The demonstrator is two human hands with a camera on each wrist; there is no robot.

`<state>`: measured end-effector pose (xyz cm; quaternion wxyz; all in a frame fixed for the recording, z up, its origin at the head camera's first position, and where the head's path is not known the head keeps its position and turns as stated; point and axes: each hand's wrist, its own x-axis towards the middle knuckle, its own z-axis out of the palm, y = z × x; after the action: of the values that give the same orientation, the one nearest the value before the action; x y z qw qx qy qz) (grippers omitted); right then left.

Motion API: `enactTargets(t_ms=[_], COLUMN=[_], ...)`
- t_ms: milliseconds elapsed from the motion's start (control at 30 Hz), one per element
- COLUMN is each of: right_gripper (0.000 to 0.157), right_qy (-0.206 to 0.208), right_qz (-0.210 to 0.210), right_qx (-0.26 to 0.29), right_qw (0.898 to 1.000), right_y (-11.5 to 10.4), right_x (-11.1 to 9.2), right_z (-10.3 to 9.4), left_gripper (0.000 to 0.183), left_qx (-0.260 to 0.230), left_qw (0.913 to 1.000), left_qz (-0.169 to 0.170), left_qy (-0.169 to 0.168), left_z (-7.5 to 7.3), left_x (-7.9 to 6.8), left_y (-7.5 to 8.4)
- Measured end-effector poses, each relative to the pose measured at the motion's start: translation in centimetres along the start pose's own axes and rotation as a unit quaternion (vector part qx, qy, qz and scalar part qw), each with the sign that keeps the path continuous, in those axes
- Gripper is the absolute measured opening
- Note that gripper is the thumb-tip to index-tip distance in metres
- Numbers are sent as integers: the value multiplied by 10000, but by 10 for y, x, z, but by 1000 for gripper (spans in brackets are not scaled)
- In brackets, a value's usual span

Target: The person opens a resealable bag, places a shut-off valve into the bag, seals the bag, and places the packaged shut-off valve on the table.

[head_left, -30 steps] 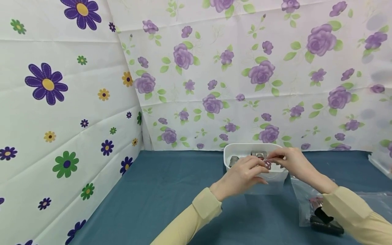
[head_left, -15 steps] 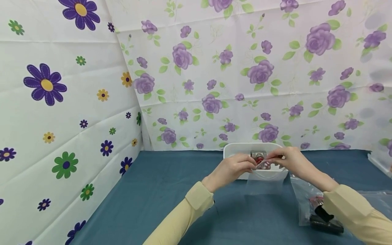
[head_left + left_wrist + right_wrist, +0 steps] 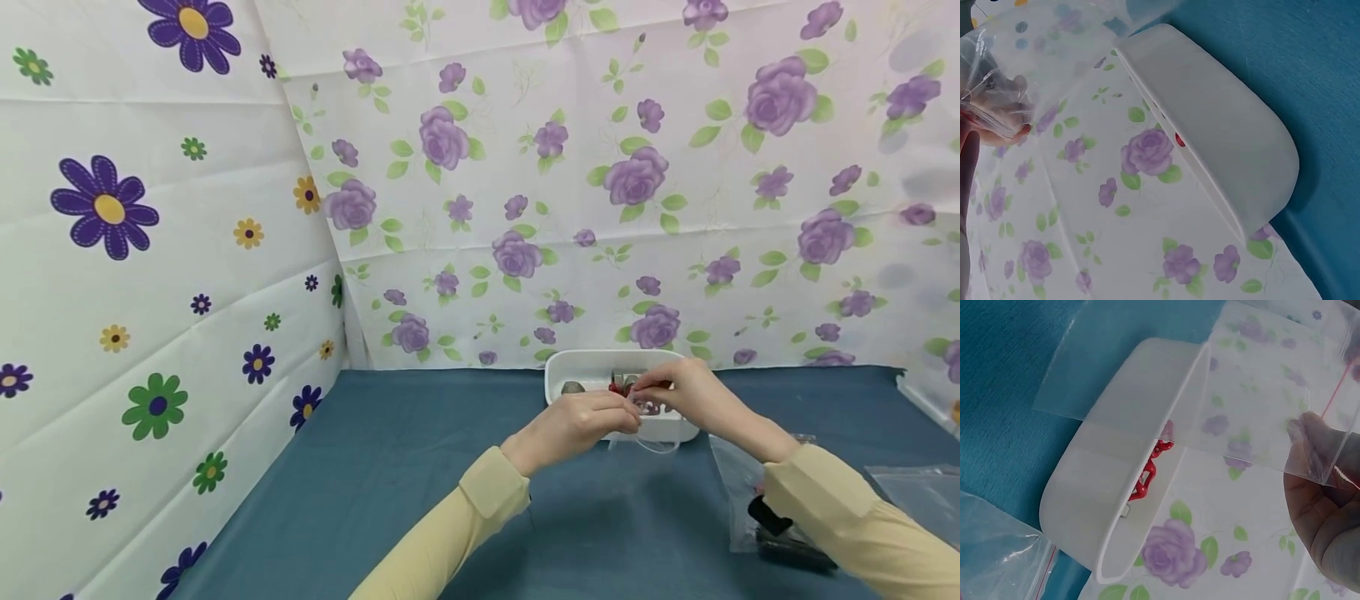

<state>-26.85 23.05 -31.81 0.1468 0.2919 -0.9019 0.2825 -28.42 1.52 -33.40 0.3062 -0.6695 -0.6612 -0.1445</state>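
Both hands are raised in front of the white plastic bin (image 3: 570,363), handling a clear zip bag (image 3: 1254,419) with a red line along its zip. My left hand (image 3: 577,425) pinches the bag near its top edge. Close beside it, on the right, my right hand (image 3: 693,398) pinches the bag's mouth between thumb and fingers. The sheer film hangs down over the bin's front. Red-handled metal pieces (image 3: 1142,482) lie inside the bin, seen partly past the rim, along with a grey rounded piece (image 3: 573,387).
On the right of the blue table cover (image 3: 420,467), a clear bag (image 3: 738,492) lies near a black object (image 3: 795,552), partly covered by the right sleeve. Another clear bag (image 3: 922,500) lies further right. Flowered cloth (image 3: 450,208) hangs behind the bin.
The left hand shifted left off the bag's middle, then came back right beside the right hand. The right hand moved slightly left, and the hanging film is drawn up higher.
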Motion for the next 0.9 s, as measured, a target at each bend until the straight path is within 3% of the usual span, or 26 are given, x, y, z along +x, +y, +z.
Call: enactTargets(t_ms=[133, 267, 500, 700, 900], right_gripper=[8, 10, 38, 28, 24], right_qy=[-83, -234, -161, 6, -240], right_qz=[29, 259, 959, 1157, 1302], right_qx=[143, 269, 559, 582, 518], right_qw=[9999, 9990, 9937, 9916, 9898], right_y=[0, 1, 6, 16, 35], right_x=[0, -3, -3, -1, 4], right_z=[0, -3, -13, -22, -18], left_gripper=[7, 7, 11, 13, 15], left_qx=[126, -154, -612, -882, -1006], left_qw=[9998, 9991, 9958, 9923, 9904], left_qz=[-120, -269, -441, -648, -689], left_qy=[111, 300, 511, 572, 648], left_z=[0, 0, -2, -5, -4], left_x=[-3, -9, -16, -20, -23], left_y=[-1, -4, -5, -5, -5])
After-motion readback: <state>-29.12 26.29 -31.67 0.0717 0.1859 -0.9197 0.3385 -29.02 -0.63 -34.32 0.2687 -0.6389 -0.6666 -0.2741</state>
